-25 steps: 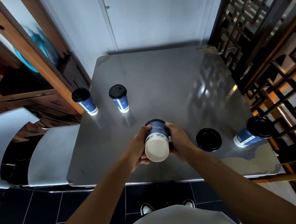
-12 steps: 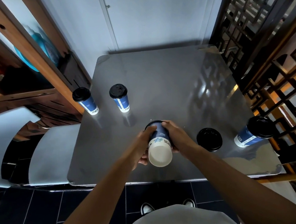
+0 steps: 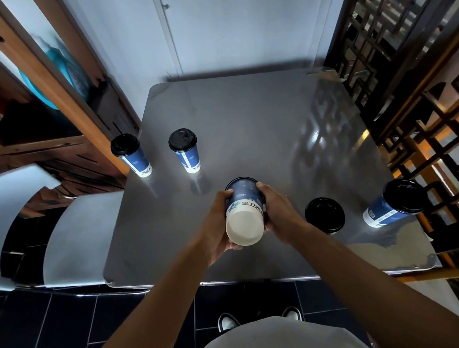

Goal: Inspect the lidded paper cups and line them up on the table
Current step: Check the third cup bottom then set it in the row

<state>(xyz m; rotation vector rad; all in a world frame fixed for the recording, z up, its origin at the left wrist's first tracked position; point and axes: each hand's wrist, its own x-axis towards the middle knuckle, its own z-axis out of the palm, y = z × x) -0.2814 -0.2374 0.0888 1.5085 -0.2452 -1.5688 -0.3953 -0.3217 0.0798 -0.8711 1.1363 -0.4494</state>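
Observation:
A blue paper cup (image 3: 244, 216) with no lid is tipped so its white bottom faces me, above the near middle of the grey table (image 3: 246, 123). My left hand (image 3: 218, 223) grips its left side and my right hand (image 3: 278, 214) grips its right side. A loose black lid (image 3: 324, 215) lies flat on the table just right of my right hand. Two lidded blue cups (image 3: 132, 156) (image 3: 185, 151) stand upright side by side at the left. Another lidded cup (image 3: 393, 203) stands at the right edge.
Two grey chair backs (image 3: 72, 239) stand against the table's left side. A wooden shelf unit (image 3: 41, 105) is at the left, a dark lattice screen (image 3: 421, 92) at the right, and a pale wall behind. My shoes (image 3: 228, 322) show on dark floor tiles below.
The held cup has tipped further, its white bottom turning more toward me and dropping slightly nearer. Both hands keep their grip. The other cups and the lid have not moved.

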